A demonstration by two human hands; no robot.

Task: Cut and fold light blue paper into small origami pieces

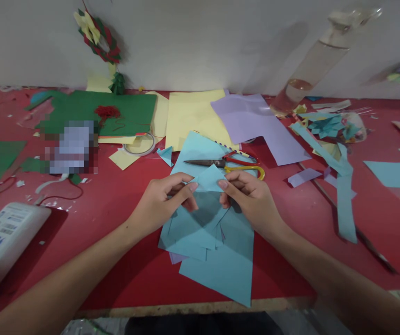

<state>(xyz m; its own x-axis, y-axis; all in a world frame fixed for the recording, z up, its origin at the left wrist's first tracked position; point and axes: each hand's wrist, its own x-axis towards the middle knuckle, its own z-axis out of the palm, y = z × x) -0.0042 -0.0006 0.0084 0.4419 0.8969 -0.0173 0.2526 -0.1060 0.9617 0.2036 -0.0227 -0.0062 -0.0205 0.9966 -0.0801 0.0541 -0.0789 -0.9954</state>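
A small folded piece of light blue paper [210,179] is held up between my two hands, its point facing away from me. My left hand [174,193] pinches its left corner between thumb and fingers. At the right corner, my right hand [243,190] grips it the same way. Beneath the hands lie several light blue sheets [221,270], overlapping one another. Scissors [210,163] with one red and one yellow handle rest on the blue paper just beyond the held piece.
Yellow paper [196,116], purple paper [256,121] and green paper [133,111] lie at the back of the red table [116,270]. A clear bottle [311,70] stands back right. Blue strips [345,200] and a thin stick [367,242] lie right; a white box [8,246] sits left.
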